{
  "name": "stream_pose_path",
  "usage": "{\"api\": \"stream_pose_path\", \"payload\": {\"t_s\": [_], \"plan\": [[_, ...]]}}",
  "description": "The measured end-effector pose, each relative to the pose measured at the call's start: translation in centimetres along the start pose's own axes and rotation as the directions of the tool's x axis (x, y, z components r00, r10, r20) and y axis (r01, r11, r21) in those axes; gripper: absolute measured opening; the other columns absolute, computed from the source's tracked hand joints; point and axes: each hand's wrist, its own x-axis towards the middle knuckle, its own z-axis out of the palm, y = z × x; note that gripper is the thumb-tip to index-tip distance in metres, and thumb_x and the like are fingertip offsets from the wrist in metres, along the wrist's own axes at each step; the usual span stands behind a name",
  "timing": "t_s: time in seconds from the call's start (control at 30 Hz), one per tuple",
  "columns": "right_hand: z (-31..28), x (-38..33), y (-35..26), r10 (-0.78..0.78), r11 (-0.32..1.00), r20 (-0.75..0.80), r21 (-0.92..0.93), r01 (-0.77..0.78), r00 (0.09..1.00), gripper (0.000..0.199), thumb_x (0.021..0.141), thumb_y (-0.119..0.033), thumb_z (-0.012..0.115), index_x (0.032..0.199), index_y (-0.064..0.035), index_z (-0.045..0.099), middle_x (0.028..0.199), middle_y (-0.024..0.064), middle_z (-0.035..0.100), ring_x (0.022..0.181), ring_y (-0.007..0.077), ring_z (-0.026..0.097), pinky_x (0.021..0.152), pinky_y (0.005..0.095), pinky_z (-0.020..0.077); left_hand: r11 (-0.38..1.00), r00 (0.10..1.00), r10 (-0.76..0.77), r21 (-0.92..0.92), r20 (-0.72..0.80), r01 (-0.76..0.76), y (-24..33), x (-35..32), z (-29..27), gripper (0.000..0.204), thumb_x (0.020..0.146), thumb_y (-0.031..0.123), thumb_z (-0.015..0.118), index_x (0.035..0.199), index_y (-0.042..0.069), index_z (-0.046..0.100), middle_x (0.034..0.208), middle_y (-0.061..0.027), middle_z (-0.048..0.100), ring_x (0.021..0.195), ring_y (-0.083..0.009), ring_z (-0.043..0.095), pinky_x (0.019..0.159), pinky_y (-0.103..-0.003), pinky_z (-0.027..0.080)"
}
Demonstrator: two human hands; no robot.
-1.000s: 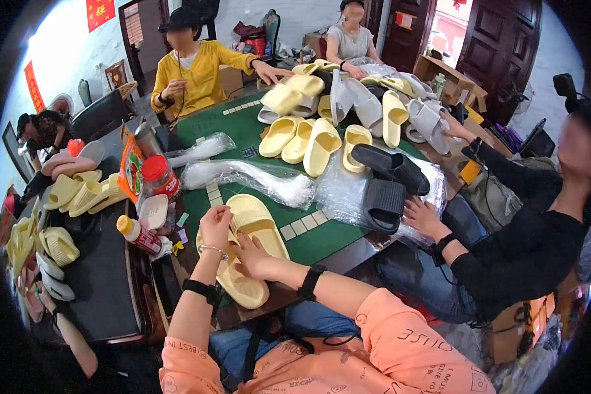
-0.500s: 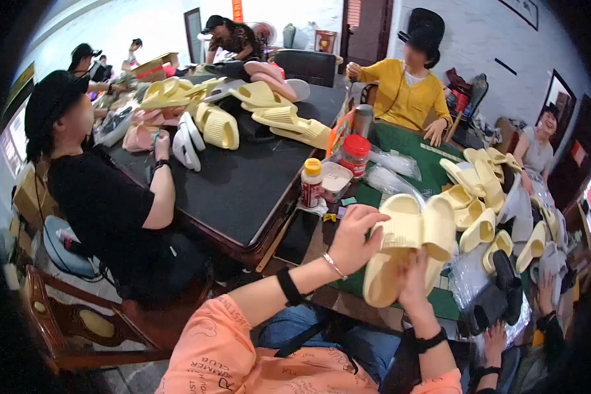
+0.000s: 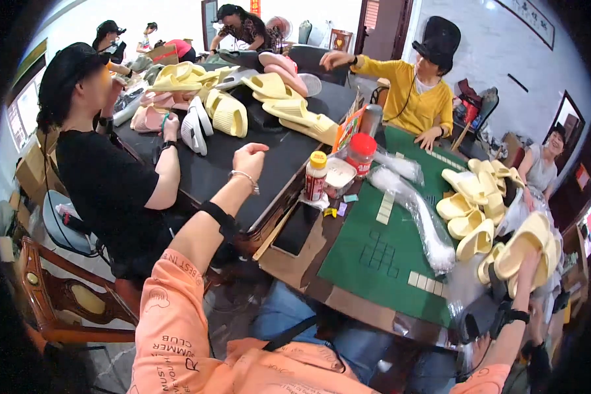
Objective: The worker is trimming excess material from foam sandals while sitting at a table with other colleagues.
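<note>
My right hand is closed on a pair of pale yellow slippers at the far right, beside other slippers near the table's right edge. Its fingers are partly hidden by the slippers. My left hand is stretched forward and to the left, over the near edge of the black table. Its fingers are curled, and what they hold, if anything, is hidden. Between the hands lies a green tabletop with a drawn grid and rows of pale tiles.
Yellow slippers are heaped on the right, and more on the black table. A red-lidded jar, a yellow-capped bottle, a phone and a clear plastic bag lie between. Several people sit around.
My right hand has carried the yellow slippers from the middle to the far right. My left hand has let go of them and swung up and left over the black table.
</note>
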Motion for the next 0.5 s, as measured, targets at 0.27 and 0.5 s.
{"api": "stream_pose_path", "payload": {"t_s": [0.27, 0.5], "plan": [[6.4, -3.0, -1.5, 0.014, 0.994, 0.369, 0.099, -0.054, 0.929, 0.029, 0.081, -0.013, 0.04, 0.104, 0.0021, 0.049, 0.109, 0.024, 0.045, 0.101, 0.0339, 0.043, 0.089, 0.0387, 0.0322, 0.972, 0.973, -0.217, 0.081, -0.075, 0.222, -0.1, 6.4, 0.2, 0.02, 0.072, 0.006, 0.048, 0.087, 0.007, 0.062, 0.068, -0.0012, 0.055, 0.06, -0.0108, 0.052, 0.052, -0.023, 0.043], [1.8, -1.9, -6.4, 0.22, 0.63, 0.541, 0.557, -0.541, 0.812, 0.034, 0.076, -0.012, 0.047, 0.105, 0.0054, 0.048, 0.098, 0.0219, 0.054, 0.088, 0.0342, 0.052, 0.078, 0.0332, 0.0403, 0.904, 0.916, -0.362, -0.172, 0.173, 0.39, -0.5, 11.7, 4.3, 0.039, 0.08, 0.02, 0.05, 0.116, 0.009, 0.04, 0.106, -0.0082, 0.048, 0.086, -0.0217, 0.053, 0.065, -0.031, 0.047]]}}
